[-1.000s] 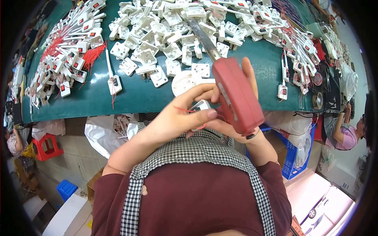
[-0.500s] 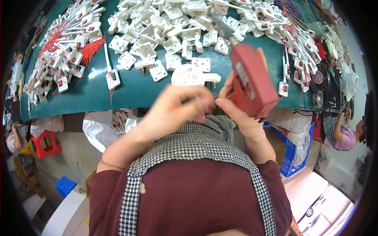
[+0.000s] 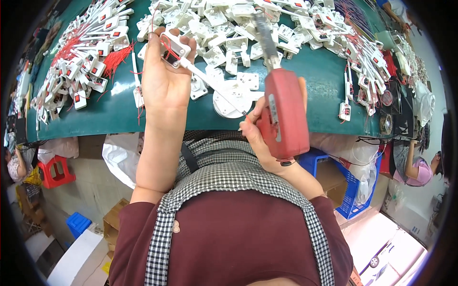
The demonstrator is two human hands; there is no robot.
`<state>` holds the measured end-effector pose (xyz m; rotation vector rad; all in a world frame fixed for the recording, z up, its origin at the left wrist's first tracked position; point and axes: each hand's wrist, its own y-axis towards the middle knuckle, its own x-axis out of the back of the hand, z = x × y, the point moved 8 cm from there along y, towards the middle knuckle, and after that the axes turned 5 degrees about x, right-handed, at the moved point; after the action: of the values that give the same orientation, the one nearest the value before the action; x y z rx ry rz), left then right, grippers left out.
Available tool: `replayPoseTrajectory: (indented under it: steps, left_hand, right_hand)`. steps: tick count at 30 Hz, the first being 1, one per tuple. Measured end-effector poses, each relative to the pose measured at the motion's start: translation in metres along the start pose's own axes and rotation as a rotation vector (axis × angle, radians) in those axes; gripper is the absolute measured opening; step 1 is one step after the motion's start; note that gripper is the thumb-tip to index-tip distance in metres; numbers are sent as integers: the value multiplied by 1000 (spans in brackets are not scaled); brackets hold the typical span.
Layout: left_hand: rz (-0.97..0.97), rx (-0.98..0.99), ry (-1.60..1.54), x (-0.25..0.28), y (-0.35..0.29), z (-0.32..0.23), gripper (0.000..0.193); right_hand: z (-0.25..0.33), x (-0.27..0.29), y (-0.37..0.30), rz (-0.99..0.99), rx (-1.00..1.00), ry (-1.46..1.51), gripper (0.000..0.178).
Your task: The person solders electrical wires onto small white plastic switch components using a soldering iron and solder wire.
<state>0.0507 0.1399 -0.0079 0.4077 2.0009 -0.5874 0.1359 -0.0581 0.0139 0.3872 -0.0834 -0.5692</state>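
Left hand (image 3: 164, 81) pinches a white plug part (image 3: 172, 49) over the table (image 3: 119, 119), its strip slanting toward right hand (image 3: 267, 128) gripping red iron (image 3: 285, 114)

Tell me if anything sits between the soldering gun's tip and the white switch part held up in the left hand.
Yes. The soldering gun in the right hand points its barrel into the pile of white plastic parts, well right of the white switch part in the left hand. Loose white pieces lie on the green table between them.

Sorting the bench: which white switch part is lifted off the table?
The one in the left hand: white part with red wires, raised above the piles.
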Motion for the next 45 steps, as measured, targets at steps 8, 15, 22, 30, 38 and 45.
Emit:
replayPoseTrajectory:
  steps: [8,15,22,30,38,45]
  left_hand:
    - [-21,-21,74,8,2,-2,25]
    - [-10,-161,304,3,-5,-25,22]
    - [167,-97,253,-10,-5,-23,27]
    - [121,-205,588,-16,-9,-23,27]
    - [261,-327,478,-29,-5,-38,16]
    - [175,-278,257,-21,1,-70,16]
  right_hand:
    - [-12,12,-1,-101,-117,69,96]
    - [0,18,-21,14,-30,96,100]
    - [5,22,-29,126,76,35,101]
    - [0,18,-35,253,73,-17,97]
    - [5,13,-28,222,138,-18,94]
    - [-3,31,-38,119,12,32,97]
